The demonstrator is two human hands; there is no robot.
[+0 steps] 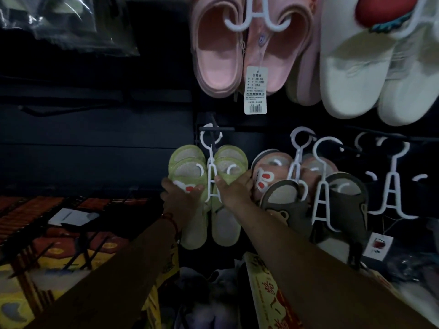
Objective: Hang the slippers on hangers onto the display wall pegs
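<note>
Gripping green slippers [209,167], barcoded tag [255,90] above

white slippers [356,67] blurred, cut top/rt | tag [255,91] txt unreadable

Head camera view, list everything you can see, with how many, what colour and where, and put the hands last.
green slippers: at least one pair, light green, on a white hanger, lower row, centre
white hanger: one, white, its hook at a dark peg
pink cartoon slippers: one pair, pink, lower row, right of the green
brown slippers: one pair, brown, lower row, in front of the pink ones
pink clogs: one pair, pink, upper row
price tag: one, white, hanging from the pink clogs
white slippers: one pair, white, upper right
empty hangers: about two, white, lower right
left hand: on the left green slipper
right hand: on the right green slipper
</note>
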